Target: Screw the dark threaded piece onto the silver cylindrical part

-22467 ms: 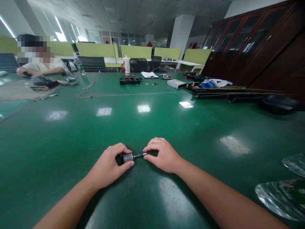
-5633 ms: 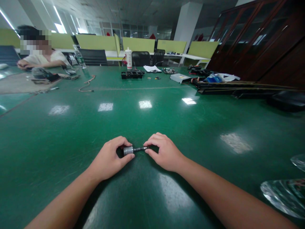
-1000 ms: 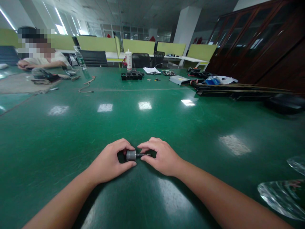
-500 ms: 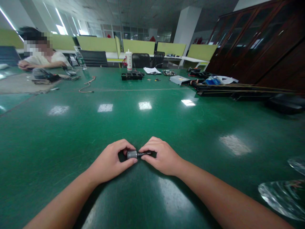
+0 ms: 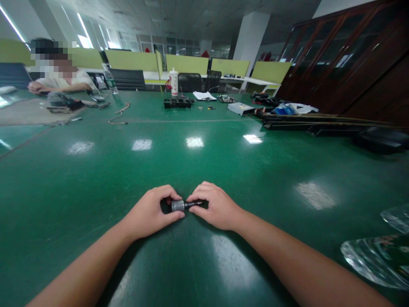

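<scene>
A small grey metal motor (image 5: 178, 206) lies sideways just above the green tabletop (image 5: 198, 166), at the lower middle of the head view. Its thin dark ribbed shaft (image 5: 194, 204) points right. My left hand (image 5: 148, 215) is closed round the motor body, thumb on the near side and fingers on the far side. My right hand (image 5: 220, 208) pinches the shaft between thumb and fingertips, its tip showing inside the curl of the hand. The motor's rear end is partly hidden by the left hand.
Clear plastic packaging (image 5: 373, 260) lies at the right edge. Farther off are a black frame part (image 5: 177, 103), a white bottle (image 5: 173, 83), a silver box (image 5: 239, 108), long dark bars (image 5: 297, 121) and a cable (image 5: 118, 123). Another person (image 5: 68, 81) sits at the far left.
The head view has shifted slightly. Both hands keep their grip on the motor and its shaft, with only a very small movement of the right hand.
</scene>
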A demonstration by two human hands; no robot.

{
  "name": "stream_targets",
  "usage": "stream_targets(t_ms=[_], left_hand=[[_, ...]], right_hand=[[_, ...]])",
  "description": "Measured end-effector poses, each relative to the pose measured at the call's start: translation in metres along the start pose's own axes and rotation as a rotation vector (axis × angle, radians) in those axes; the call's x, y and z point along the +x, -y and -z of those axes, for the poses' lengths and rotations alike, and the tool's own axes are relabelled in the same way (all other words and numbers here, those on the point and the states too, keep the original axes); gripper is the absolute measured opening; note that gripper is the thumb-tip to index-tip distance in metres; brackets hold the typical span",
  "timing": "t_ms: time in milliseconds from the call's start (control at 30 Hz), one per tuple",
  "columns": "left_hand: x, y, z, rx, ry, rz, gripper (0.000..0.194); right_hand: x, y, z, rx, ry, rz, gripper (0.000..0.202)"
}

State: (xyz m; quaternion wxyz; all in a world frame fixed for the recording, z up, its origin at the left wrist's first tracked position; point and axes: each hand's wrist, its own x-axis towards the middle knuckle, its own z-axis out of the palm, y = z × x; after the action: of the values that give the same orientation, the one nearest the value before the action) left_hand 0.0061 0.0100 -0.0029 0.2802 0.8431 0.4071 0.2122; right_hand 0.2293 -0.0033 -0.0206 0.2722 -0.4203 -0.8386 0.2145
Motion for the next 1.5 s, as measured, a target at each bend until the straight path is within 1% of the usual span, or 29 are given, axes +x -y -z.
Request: stream_targets(t_ms=[300,433,533,633,800,900,1033,1133,1233,1333,1433,1500], left_hand=[[-0.004,-0.004,-0.002,0.057,-0.05,-0.025,0.019],[-0.01,-0.006,-0.003,0.063,-0.085,-0.049,0.019],[-0.016,-0.007,-0.003,0.094,-0.102,-0.055,0.019],[-0.019,-0.008,0.0,0.159,-0.094,-0.071,0.019],[-0.026,-0.016,0.007,0.252,-0.06,-0.098,0.019],[-0.039,-0.025,0.012,0.291,-0.026,-0.074,0.019],[-0.063,-0.035,0.018,0.293,-0.015,-0.033,0.019],[-0.078,-0.04,0.018,0.241,0.006,-0.006,0.018],[-0.083,-0.042,0.016,0.188,0.021,0.005,0.016],[-0.078,-0.039,0.015,0.173,0.03,0.018,0.015],[-0.064,-0.03,0.016,0.154,0.043,0.06,0.019],[-0.054,-0.022,0.017,0.095,0.083,0.164,0.022]], right_hand=[[-0.001,0.0,-0.003,-0.051,-0.017,0.046,0.015],[-0.002,-0.001,-0.003,-0.064,-0.02,0.081,0.015],[-0.002,0.004,-0.003,-0.085,-0.014,0.071,0.015],[-0.001,0.013,0.0,-0.128,0.026,0.05,0.015],[-0.002,0.034,0.003,-0.218,0.083,-0.043,0.017],[-0.006,0.049,0.001,-0.201,0.098,-0.064,0.017],[-0.016,0.07,-0.006,-0.17,0.109,-0.071,0.015],[-0.025,0.079,-0.008,-0.165,0.109,-0.028,0.015],[-0.031,0.075,-0.01,-0.139,0.106,0.046,0.014],[-0.03,0.063,-0.014,-0.047,0.092,0.086,0.014],[-0.025,0.05,-0.021,0.027,0.044,0.051,0.014],[-0.021,0.046,-0.025,0.041,0.006,0.011,0.014]])
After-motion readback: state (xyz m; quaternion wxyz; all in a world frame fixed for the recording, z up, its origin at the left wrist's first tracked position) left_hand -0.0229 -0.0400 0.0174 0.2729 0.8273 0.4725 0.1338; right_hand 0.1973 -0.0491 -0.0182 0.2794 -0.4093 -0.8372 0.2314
